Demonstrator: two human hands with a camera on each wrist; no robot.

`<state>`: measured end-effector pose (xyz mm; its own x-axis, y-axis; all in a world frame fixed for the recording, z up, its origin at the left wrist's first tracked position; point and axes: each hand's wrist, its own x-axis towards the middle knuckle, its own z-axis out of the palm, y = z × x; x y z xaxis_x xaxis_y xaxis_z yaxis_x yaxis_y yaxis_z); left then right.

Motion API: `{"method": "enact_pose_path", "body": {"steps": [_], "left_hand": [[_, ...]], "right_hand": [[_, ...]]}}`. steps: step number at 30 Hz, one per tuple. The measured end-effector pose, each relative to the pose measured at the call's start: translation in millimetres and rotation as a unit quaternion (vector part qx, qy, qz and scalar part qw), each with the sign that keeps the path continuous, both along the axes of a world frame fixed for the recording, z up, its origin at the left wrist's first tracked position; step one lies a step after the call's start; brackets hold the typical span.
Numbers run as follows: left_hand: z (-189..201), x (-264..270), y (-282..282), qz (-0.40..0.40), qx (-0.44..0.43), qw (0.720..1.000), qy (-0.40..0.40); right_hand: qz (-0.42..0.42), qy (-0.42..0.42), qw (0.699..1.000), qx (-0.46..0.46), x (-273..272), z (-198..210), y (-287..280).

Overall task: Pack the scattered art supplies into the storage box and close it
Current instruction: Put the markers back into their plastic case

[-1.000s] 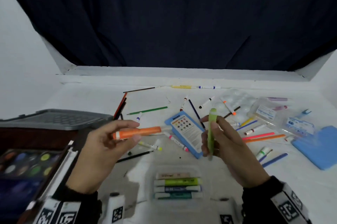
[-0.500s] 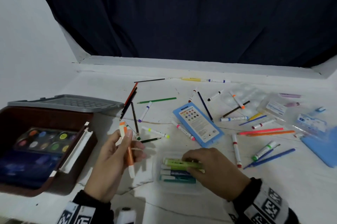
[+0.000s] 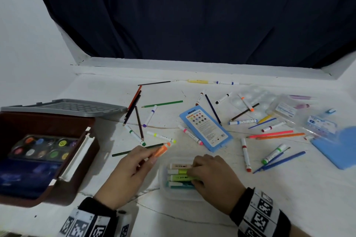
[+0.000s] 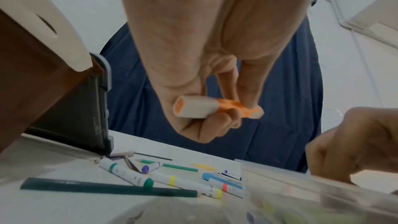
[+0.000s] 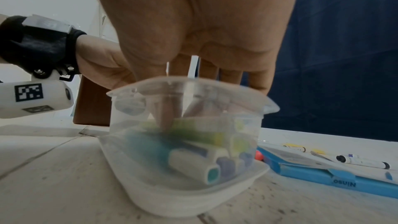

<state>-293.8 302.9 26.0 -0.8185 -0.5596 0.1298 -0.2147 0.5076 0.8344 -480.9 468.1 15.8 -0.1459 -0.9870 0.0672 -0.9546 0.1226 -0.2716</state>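
The brown storage box stands open at the left with a watercolour palette inside. My left hand pinches an orange highlighter just left of a small clear case; the left wrist view shows thumb and fingers curled round the orange highlighter. My right hand reaches into the case and holds a green highlighter lying on several others. In the right wrist view the green highlighter lies under my thumb inside the clear case.
The box's grey lid lies open behind it. A blue Ninso pencil case, several markers and pencils, a clear palette, plastic packets and a blue flat item are scattered across the white table. A dark curtain hangs behind.
My left hand has swung the orange highlighter from upright to pointing away and right, nearer the clear case. My right hand has stayed in the case on the green highlighter.
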Motion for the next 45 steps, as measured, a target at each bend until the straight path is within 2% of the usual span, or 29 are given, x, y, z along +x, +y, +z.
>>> {"method": "enact_pose_path", "body": {"steps": [6,9,12,14,19,27,45], "left_hand": [[1.8,-7.6,7.0,-0.092,0.021,0.995,-0.043],[-0.6,-15.0,9.6,-0.126,-0.052,0.989,-0.055],[-1.9,-26.3,10.9,-0.156,-0.126,0.977,-0.068],[-2.5,-36.4,14.0,-0.178,-0.161,0.966,-0.101],[-6.2,-59.3,24.5,-0.228,-0.214,0.936,-0.162],[-5.2,-73.5,35.1,-0.229,-0.247,0.925,-0.174],[-8.3,-77.7,32.3,-0.191,-0.227,0.938,-0.178]], "right_hand": [[-0.013,-0.041,0.999,-0.019,-4.9,-1.7,4.0],[-0.046,-0.051,0.995,-0.065,-13.7,2.8,15.3],[-0.106,-0.104,0.983,-0.105,-24.0,3.0,29.8],[-0.136,-0.139,0.977,-0.089,-28.6,-0.2,36.5],[-0.141,-0.177,0.974,-0.028,-26.5,-7.7,42.6],[-0.141,-0.191,0.971,0.024,-23.7,-1.7,43.0],[-0.132,-0.183,0.974,0.020,-28.0,-3.6,40.9]]}}
